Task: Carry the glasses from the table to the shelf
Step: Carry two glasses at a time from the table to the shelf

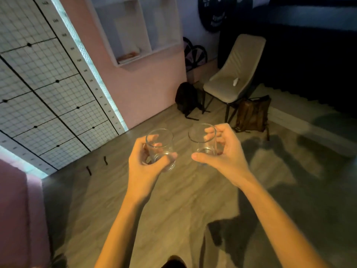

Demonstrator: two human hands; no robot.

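Note:
I hold two clear empty glasses upright at chest height over the wooden floor. My left hand is wrapped around the left glass, thumb across its front. My right hand grips the right glass from the side, fingers over its rim and thumb near its base. The two glasses are apart by a small gap. A white wall shelf with open compartments hangs on the pink wall ahead, above and beyond my hands. No table is in view.
A beige chair stands ahead on the right, with a black backpack and a brown bag on the floor beside it. A gridded wall panel runs along the left. A pink furniture edge is near my left.

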